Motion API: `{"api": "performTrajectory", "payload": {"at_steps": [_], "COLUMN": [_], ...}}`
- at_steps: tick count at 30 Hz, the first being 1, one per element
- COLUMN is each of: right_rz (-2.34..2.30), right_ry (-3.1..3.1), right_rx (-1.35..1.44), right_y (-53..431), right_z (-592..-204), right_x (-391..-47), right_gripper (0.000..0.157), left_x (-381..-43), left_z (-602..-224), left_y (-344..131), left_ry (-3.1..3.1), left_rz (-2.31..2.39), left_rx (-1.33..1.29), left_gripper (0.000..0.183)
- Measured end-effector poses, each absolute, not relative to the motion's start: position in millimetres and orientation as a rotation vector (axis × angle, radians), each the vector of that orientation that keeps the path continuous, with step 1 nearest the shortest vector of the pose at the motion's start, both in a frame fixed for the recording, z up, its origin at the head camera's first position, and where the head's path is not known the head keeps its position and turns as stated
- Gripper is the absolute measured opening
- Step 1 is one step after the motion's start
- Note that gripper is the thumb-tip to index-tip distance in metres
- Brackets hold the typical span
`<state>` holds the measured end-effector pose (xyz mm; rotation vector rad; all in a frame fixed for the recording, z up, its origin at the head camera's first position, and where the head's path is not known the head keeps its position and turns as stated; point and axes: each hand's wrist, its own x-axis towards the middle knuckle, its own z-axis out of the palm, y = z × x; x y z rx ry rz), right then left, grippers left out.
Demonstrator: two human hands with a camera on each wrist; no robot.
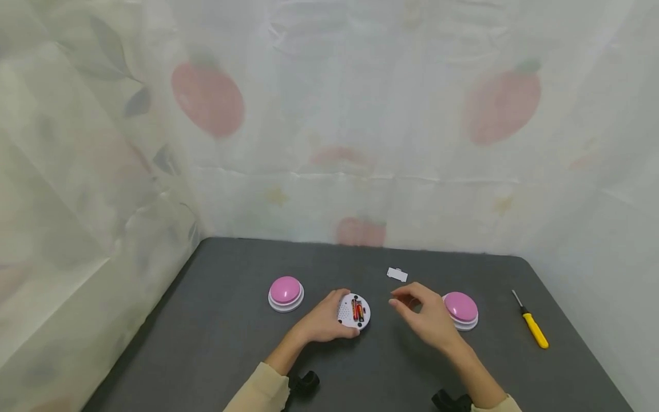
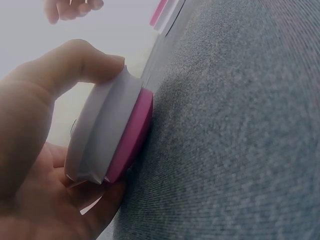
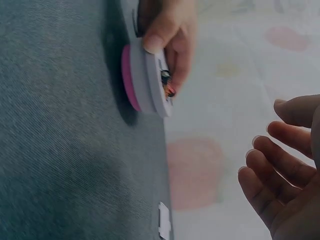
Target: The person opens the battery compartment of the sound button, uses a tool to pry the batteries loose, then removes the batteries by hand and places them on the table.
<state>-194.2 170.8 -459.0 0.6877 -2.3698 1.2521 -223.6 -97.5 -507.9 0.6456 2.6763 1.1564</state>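
Note:
My left hand [image 1: 326, 319] grips a round push button [image 2: 107, 130] by its rim, thumb on one side and fingers on the other. It is turned over, pink dome down, close over the table. Its white underside [image 1: 346, 312] faces up, and red-and-black batteries [image 1: 357, 311] show in the uncovered battery compartment. To the right of it my right hand [image 1: 426, 316] hovers above the table with fingers loosely bent and nothing between them; the right wrist view shows the fingertips [image 3: 255, 156] apart. Beyond that hand lies a small white battery cover [image 1: 397, 274].
One pink push button [image 1: 285, 290] stands dome up on the left of the dark table [image 1: 226, 320]. Another pink button [image 1: 460, 308] sits just behind my right hand, partly overlapped by it. A yellow-handled screwdriver [image 1: 535, 331] lies at the right. Printed curtains [image 1: 360, 114] hang around the table.

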Motion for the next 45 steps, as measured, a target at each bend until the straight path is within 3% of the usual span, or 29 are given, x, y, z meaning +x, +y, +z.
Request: {"api": "performTrajectory", "payload": {"at_steps": [30, 45], "right_rz": [1.183, 1.112], "right_ry": [-2.588, -2.640], "right_rx": [0.874, 0.885], "right_y": [132.2, 125.9], "right_z": [-497.7, -497.9], "right_x": [-211.9, -216.7], "right_gripper": [0.022, 0.021], "left_x": [-223.7, -223.7], "left_z": [-506.7, -508.2], "left_y": [-98.5, -98.6], "left_ry": [2.673, 2.673], "left_rz": [1.141, 1.140], "left_rx": [0.668, 0.677], "left_gripper": [0.094, 0.093]}}
